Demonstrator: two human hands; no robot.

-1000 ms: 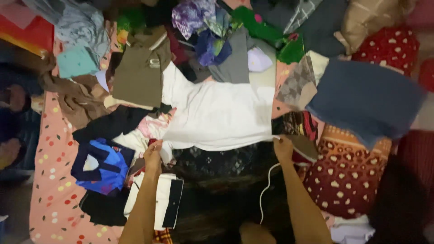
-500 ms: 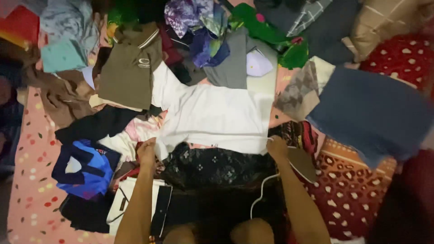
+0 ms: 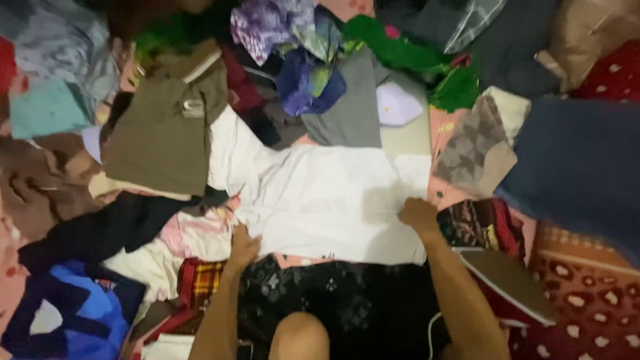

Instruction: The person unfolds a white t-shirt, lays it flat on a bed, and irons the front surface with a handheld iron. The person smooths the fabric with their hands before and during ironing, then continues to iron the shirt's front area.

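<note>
A white shirt point(image 3: 320, 200) lies spread flat in the middle of a heap of clothes. My left hand point(image 3: 243, 247) grips its lower left edge, next to a pink patterned cloth point(image 3: 197, 233). My right hand point(image 3: 418, 215) rests with curled fingers on the shirt's right side, pinching the fabric. A dark floral cloth point(image 3: 320, 293) lies under the shirt's near hem, over my knee point(image 3: 300, 337).
A clothes iron point(image 3: 510, 283) lies at the right beside my right forearm, its white cord point(image 3: 432, 327) trailing down. An olive polo shirt point(image 3: 167, 127), a grey garment point(image 3: 350, 100), a blue folded cloth point(image 3: 580, 167) and a blue jersey point(image 3: 63, 313) surround the shirt.
The view shifted closer and to the left. My right hand moved from the shirt's hem corner up onto its right side. My left hand stays at the lower left edge.
</note>
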